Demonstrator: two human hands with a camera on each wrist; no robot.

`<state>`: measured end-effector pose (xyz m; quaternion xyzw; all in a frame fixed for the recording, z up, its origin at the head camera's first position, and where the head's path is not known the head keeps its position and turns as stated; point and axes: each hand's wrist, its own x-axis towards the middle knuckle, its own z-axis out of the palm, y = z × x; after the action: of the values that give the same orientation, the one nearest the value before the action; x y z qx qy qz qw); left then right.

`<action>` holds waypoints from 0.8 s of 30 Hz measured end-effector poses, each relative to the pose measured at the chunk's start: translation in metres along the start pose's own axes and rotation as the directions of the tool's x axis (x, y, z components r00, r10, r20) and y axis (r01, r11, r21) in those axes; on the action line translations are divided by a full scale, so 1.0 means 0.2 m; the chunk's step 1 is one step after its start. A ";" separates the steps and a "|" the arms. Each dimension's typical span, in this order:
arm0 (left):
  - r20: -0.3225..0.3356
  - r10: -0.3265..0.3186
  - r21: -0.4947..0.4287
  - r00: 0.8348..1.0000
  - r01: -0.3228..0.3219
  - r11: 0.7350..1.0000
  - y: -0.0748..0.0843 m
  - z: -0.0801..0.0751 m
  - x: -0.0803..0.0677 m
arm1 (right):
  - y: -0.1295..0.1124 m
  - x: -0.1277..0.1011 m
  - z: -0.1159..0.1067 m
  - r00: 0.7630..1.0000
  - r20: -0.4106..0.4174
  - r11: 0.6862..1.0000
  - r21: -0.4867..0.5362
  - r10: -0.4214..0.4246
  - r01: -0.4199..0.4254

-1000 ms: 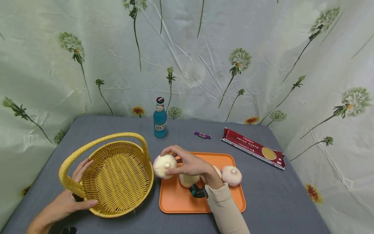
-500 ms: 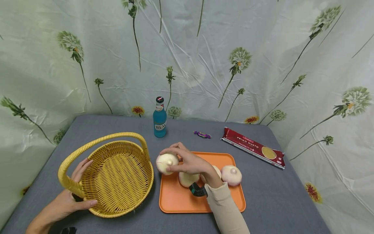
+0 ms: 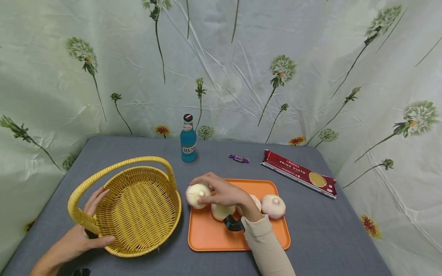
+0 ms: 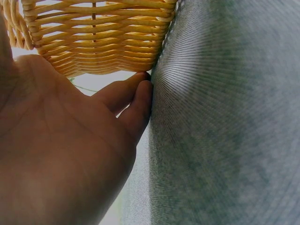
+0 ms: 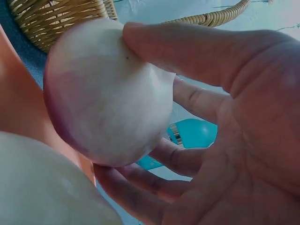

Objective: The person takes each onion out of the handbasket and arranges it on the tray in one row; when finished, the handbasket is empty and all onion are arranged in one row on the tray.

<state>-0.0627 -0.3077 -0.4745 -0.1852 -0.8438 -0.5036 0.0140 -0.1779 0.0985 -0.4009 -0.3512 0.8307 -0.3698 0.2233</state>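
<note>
My right hand (image 3: 224, 190) holds a white turnip (image 3: 198, 195) with a purple tinge, thumb on one side and fingers on the other. It is at the upper left corner of an orange tray (image 3: 214, 239); whether it touches the tray I cannot tell. In the right wrist view the turnip (image 5: 108, 93) fills the grasp, a second pale turnip (image 5: 42, 187) close by. My left hand (image 3: 81, 235) grips the left side of a yellow wicker basket (image 3: 138, 214), thumb over the rim. In the left wrist view, fingertips (image 4: 140, 101) lie under the basket wall (image 4: 103, 42).
Several more turnips (image 3: 273, 206) lie on the tray, partly behind my right wrist. Behind stand a blue bottle (image 3: 188, 143), a purple wrapped candy (image 3: 238, 158) and a red spaghetti pack (image 3: 298, 173). The basket's tall handle (image 3: 117, 165) arches over it.
My right hand has shifted the turnip slightly right, away from the basket and further over the tray corner. The left hand and basket stay almost in place.
</note>
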 end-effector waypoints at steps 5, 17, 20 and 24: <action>0.003 -0.005 -0.004 1.000 0.005 1.000 0.00 0.00 0.00 | 0.00 0.00 0.01 1.000 0.011 1.000 -0.004 -0.001 0.001; -0.003 0.004 0.002 1.000 -0.004 1.000 0.00 0.00 0.00 | 0.00 0.00 0.02 0.999 0.049 1.000 -0.018 -0.018 0.019; -0.002 0.003 -0.001 1.000 -0.003 1.000 0.00 0.00 0.00 | 0.00 0.00 0.02 0.998 0.058 0.999 -0.023 -0.027 0.029; -0.002 0.013 -0.004 1.000 -0.013 1.000 0.00 0.00 0.00 | 0.01 0.00 0.02 0.998 0.062 0.998 -0.048 -0.031 0.034</action>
<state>-0.0623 -0.3071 -0.4739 -0.1902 -0.8414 -0.5055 0.0176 -0.1768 0.0974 -0.4049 -0.3811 0.8264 -0.3422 0.2340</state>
